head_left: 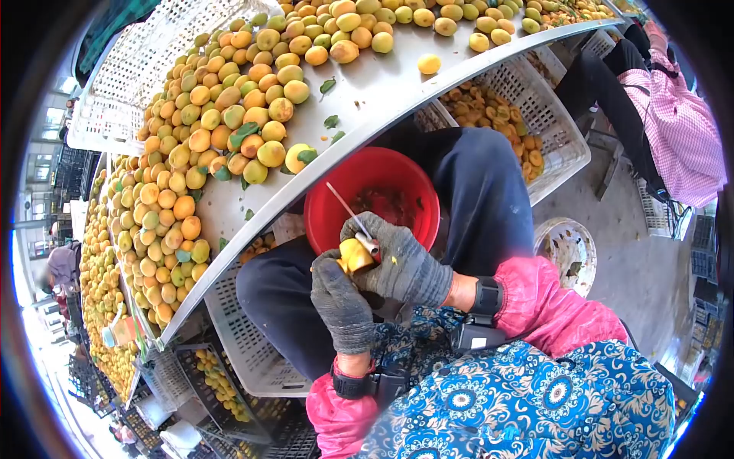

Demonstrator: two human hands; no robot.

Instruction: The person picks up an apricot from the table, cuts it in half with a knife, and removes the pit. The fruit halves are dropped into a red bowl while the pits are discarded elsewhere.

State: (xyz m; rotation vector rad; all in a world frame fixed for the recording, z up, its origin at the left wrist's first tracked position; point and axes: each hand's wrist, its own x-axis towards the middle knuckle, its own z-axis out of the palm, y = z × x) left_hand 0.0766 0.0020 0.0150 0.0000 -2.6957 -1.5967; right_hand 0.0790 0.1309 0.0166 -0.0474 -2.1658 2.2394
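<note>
Over my lap, both gloved hands meet around a yellow apricot [353, 257]. My left hand [339, 300], in a grey knit glove, is closed on the fruit from below. My right hand [407, 266], gloved alike, grips a metal hand tool [368, 244] with a short tube-like part against the apricot. A thin rod [341, 199] sticks up from the right hand's grip. Fingers hide the tool's handle and part of the fruit. Just beyond the hands, between my knees, stands a red bucket [315, 205] with dark scraps in the bottom.
Heaped apricots [222, 99] cover much of the metal table [355, 96], whose edge curves past my knees. A white crate [562, 141] of opened apricots stands right of my leg, near a white bucket [585, 256]. Another white crate [248, 356] sits at left. A person [673, 115] sits at far right.
</note>
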